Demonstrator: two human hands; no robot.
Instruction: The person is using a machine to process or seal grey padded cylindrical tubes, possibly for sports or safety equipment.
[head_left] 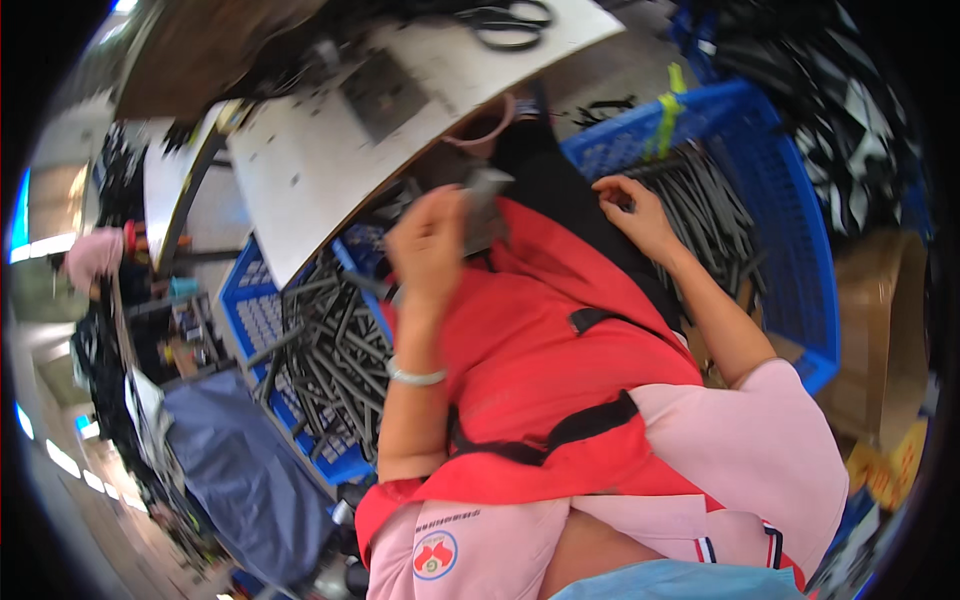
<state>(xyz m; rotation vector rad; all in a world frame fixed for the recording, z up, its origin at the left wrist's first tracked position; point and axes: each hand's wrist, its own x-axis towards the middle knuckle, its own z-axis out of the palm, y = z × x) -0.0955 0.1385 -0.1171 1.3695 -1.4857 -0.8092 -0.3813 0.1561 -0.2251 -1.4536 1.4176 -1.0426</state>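
Observation:
My left hand, smeared by motion and with a pale bracelet on its wrist, is raised over my red apron. Beside it stands a grey metal piece, partly hidden. Whether its fingers hold anything is unclear. At the inner side of the right blue basket, my right hand is loosely curled, with a gap between thumb and fingers and nothing visible in it. Many grey rod-like pieces lie in that basket. More grey rods fill the left blue basket next to my left forearm.
A white table with a dark square plate and black-handled scissors stands ahead. A pink bucket is under its edge. To the right are a cardboard box and dark scraps. Blue-grey cloth covers something at left.

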